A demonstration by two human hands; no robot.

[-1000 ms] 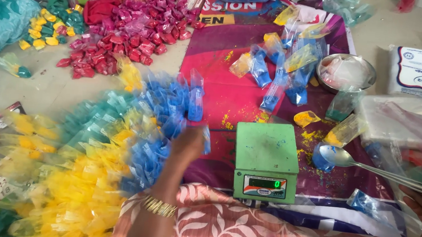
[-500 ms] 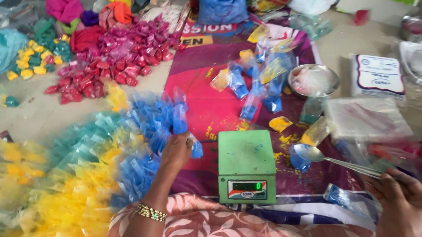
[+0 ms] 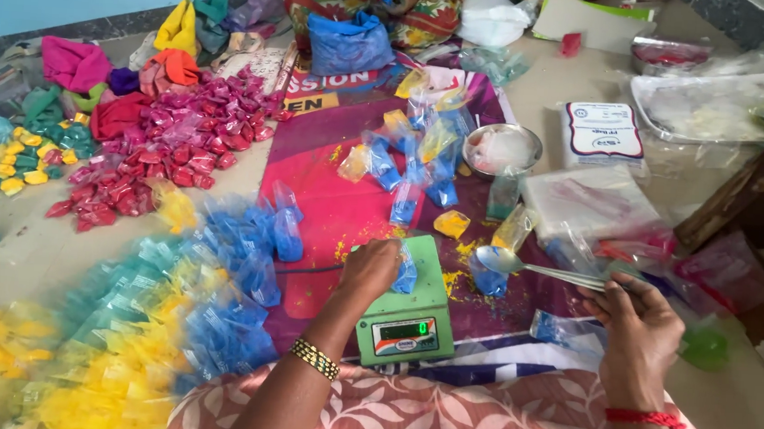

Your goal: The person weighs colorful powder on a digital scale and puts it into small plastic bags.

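Two hands busy, left hand (image 3: 369, 272) holding blue packet (image 3: 406, 271) over green scale (image 3: 404, 319), right hand (image 3: 638, 326) gripping spoon (image 3: 531, 267)

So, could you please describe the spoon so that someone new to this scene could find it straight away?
Start at the green weighing scale in the middle of the purple mat. Just right of it, the right hand holds a long metal spoon by its handle, the bowl pointing left over a blue powder packet. It is the only shiny, slender metal thing among soft plastic packets; the steel bowl beyond is round.
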